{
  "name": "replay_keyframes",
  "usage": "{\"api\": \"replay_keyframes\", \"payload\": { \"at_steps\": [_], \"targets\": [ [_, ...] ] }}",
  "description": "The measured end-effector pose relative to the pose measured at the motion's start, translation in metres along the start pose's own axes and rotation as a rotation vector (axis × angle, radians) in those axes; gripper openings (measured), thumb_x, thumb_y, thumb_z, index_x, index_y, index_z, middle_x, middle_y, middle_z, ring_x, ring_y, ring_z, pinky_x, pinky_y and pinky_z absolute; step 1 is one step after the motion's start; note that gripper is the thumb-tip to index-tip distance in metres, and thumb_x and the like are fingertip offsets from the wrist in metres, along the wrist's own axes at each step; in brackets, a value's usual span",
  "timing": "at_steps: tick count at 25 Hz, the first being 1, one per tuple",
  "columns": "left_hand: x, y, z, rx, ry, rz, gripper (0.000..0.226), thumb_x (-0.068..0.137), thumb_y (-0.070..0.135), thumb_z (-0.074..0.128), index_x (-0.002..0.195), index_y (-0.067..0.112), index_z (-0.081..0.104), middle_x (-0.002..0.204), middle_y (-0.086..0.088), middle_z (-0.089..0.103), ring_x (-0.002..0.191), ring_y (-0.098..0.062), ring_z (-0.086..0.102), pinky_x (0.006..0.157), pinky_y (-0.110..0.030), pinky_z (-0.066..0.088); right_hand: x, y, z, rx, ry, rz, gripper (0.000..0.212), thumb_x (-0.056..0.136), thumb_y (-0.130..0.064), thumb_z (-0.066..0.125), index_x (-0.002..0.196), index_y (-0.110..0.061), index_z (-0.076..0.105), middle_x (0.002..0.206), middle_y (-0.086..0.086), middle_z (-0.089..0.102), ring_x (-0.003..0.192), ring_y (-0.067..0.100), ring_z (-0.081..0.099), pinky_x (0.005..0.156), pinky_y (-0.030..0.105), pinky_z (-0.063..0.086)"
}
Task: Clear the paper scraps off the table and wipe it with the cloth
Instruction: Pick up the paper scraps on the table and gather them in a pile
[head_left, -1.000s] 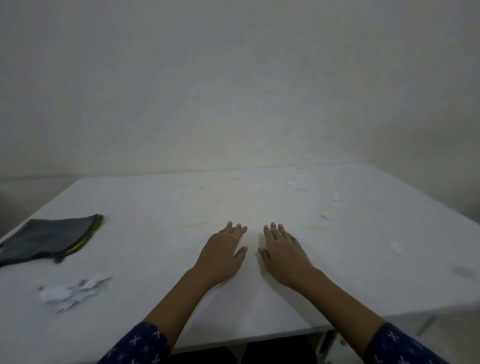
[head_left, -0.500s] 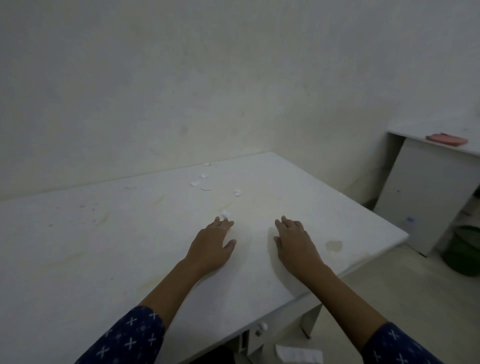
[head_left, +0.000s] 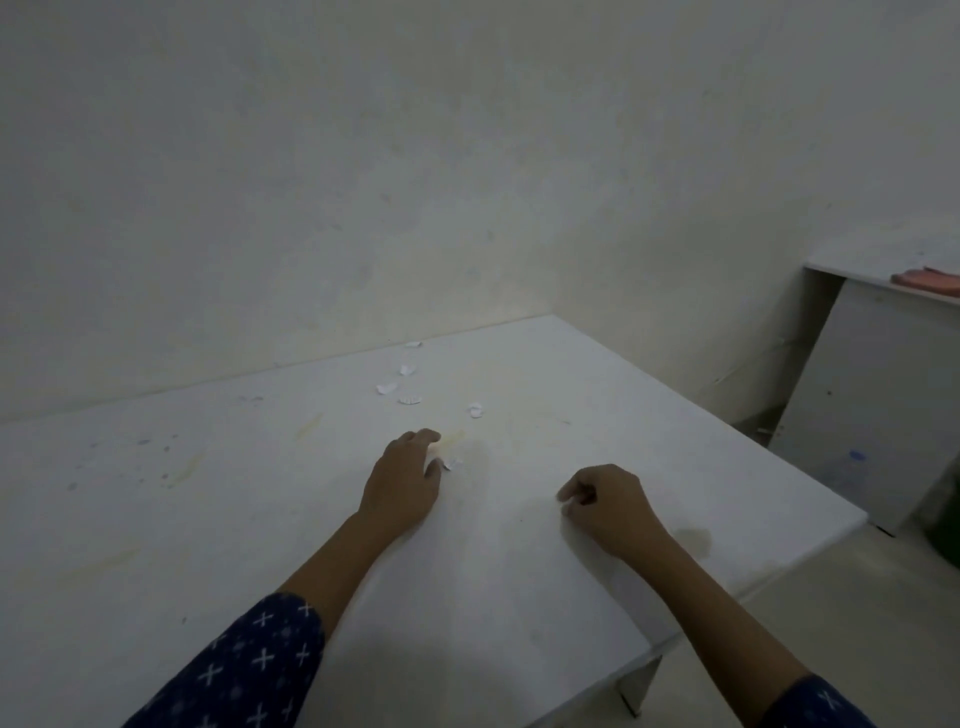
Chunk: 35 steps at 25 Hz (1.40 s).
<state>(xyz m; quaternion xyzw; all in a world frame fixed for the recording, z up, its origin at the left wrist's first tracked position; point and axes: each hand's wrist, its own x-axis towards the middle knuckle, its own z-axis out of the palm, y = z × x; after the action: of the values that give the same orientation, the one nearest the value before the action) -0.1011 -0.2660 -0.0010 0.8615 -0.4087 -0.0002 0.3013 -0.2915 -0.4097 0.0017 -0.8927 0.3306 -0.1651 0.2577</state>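
Resting on the white worktop (head_left: 519, 597), the left hand (head_left: 402, 480) has its fingers bent down over 1 small paper scrap (head_left: 451, 462). The scrap pokes out by the thumb and touches the hand. I cannot tell if the hand is pinching it or just lying on it. Past the left hand, closer to the wall (head_left: 311, 208), lie 5 more paper scraps (head_left: 409, 400), small and white, spread out in a loose bunch and apart from the fingers. To the right of the left hand, well apart from it, the right hand (head_left: 608, 506) is curled up into a fist on the worktop, with nothing showing inside it. A faint brown stain (head_left: 693, 538) sits on the far side of that fist from the left hand. Both arms wear dark blue sleeves (head_left: 249, 665) with little white crosses. Far off to the right of the left hand stands a white cupboard (head_left: 878, 415) with something pink (head_left: 930, 278) on top.
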Motion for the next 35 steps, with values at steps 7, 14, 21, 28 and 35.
{"api": "replay_keyframes", "payload": {
  "at_steps": [7, 14, 21, 28, 35],
  "targets": [
    [0.029, -0.003, 0.013, 0.077, -0.042, 0.053, 0.019, 0.086, 0.013, 0.053, 0.097, 0.012, 0.068, 0.096, -0.01, 0.061, 0.096, -0.027, 0.053, 0.079, -0.035, 0.045, 0.004, 0.008, -0.015, 0.027, -0.085, 0.012, 0.014, 0.08, -0.003, 0.061, 0.083, -0.01, 0.073, 0.081, -0.001, 0.063, 0.073, 0.009, 0.057, 0.063, 0.008, 0.041],
    [0.022, 0.003, 0.003, -0.108, 0.011, -0.006, 0.017, 0.072, 0.002, 0.061, 0.066, 0.018, 0.065, 0.066, 0.005, 0.061, 0.066, -0.012, 0.057, 0.061, -0.024, 0.043, 0.002, 0.0, -0.01, 0.116, -0.082, 0.044, 0.015, 0.083, -0.01, 0.061, 0.072, -0.015, 0.069, 0.065, -0.011, 0.059, 0.06, 0.002, 0.054, 0.053, 0.007, 0.037],
    [-0.021, -0.001, -0.046, -0.385, -0.014, -0.066, 0.019, 0.066, -0.006, 0.065, 0.063, 0.012, 0.066, 0.062, -0.007, 0.066, 0.059, -0.016, 0.06, 0.064, -0.03, 0.051, -0.011, -0.062, 0.007, 0.629, -0.196, 0.014, 0.006, 0.079, 0.004, 0.061, 0.08, 0.002, 0.066, 0.063, 0.017, 0.067, 0.055, 0.022, 0.063, 0.06, 0.027, 0.057],
    [-0.085, -0.061, -0.119, -0.385, 0.062, -0.211, 0.008, 0.072, 0.003, 0.071, 0.075, 0.01, 0.074, 0.069, -0.005, 0.07, 0.061, -0.009, 0.064, 0.062, -0.016, 0.051, -0.033, -0.152, 0.059, 0.725, -0.321, -0.079, 0.014, 0.074, 0.001, 0.068, 0.087, -0.002, 0.073, 0.076, 0.021, 0.071, 0.064, 0.02, 0.066, 0.061, 0.02, 0.055],
    [-0.175, -0.122, -0.197, -0.343, 0.205, -0.336, 0.014, 0.067, 0.002, 0.075, 0.076, 0.013, 0.075, 0.071, -0.003, 0.071, 0.068, -0.015, 0.066, 0.066, -0.022, 0.051, -0.072, -0.25, 0.119, 0.709, -0.493, -0.257, 0.025, 0.073, -0.003, 0.074, 0.096, -0.01, 0.073, 0.082, 0.009, 0.068, 0.066, 0.017, 0.064, 0.063, 0.018, 0.054]
  ]
}}
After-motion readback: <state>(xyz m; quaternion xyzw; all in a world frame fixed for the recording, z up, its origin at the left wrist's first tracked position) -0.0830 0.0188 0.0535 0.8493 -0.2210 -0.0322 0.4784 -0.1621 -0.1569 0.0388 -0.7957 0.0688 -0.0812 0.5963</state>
